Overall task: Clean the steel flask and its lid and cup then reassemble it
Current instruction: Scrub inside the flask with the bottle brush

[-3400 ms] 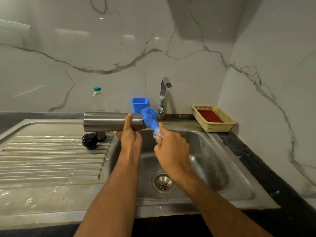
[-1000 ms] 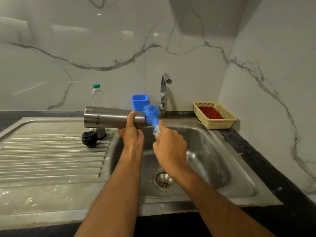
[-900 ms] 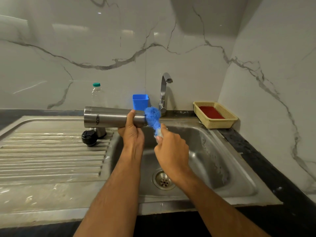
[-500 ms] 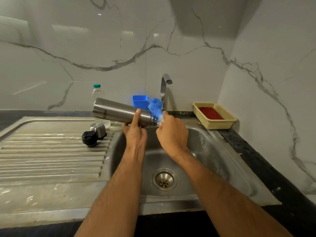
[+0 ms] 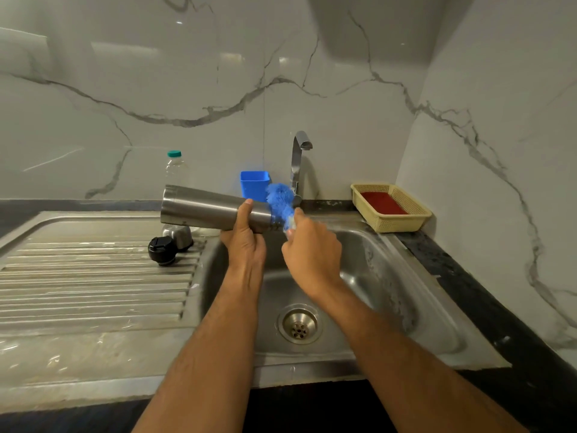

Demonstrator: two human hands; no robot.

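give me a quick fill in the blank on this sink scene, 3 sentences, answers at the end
1. The left hand grips the steel flask, held over the sink and lying nearly ____.
2. The right hand holds a brush whose bristles are ____ in colour.
3. The black lid rests on the ____ left of the basin.

Answers: horizontal; blue; drainboard

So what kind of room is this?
Most likely a home kitchen: a steel sink with a ribbed drainboard, a tap on a marble-look wall, and a person scrubbing a flask with a blue brush.
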